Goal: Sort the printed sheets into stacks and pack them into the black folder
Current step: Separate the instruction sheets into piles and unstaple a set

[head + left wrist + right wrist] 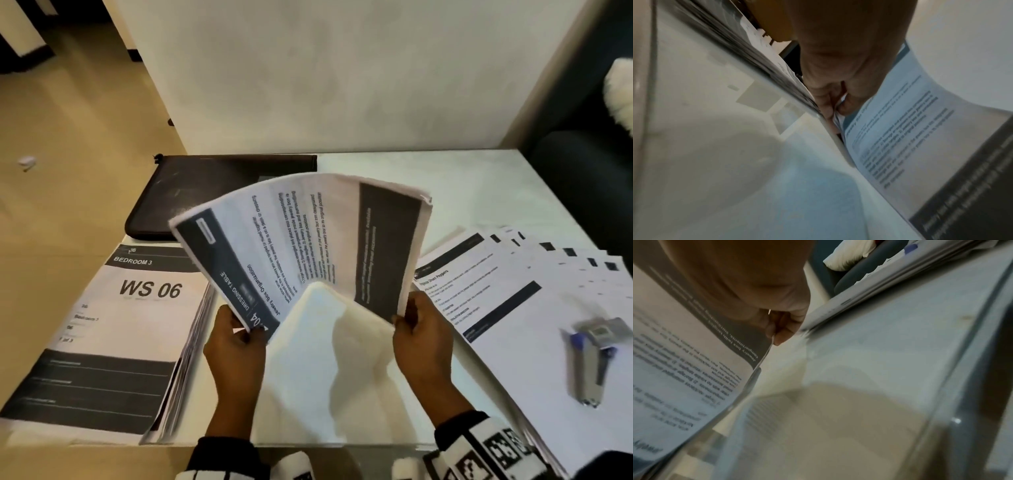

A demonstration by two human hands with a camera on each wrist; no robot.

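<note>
A bundle of printed sheets point(301, 236) arches upward above the white table, its top page headed "DRESSING TABLE". My left hand point(236, 337) grips the bundle's left end, and my right hand point(416, 325) grips its right end. In the left wrist view the fingers point(827, 104) pinch the page edges of the sheets point(900, 138). The right wrist view shows fingers point(781, 332) clamped on the sheets point(684, 378) at their dark-banded end. The black folder point(191, 192) lies flat and closed at the table's back left. A thick stack point(113, 342) topped "WS 06" sits at the left.
Fanned sheets point(520, 308) cover the table's right side, with a stapler point(596, 356) lying on them. The table's front edge point(308, 445) runs just below my wrists. A dark sofa point(589, 164) with a white cushion stands at the right, and tan floor lies to the left.
</note>
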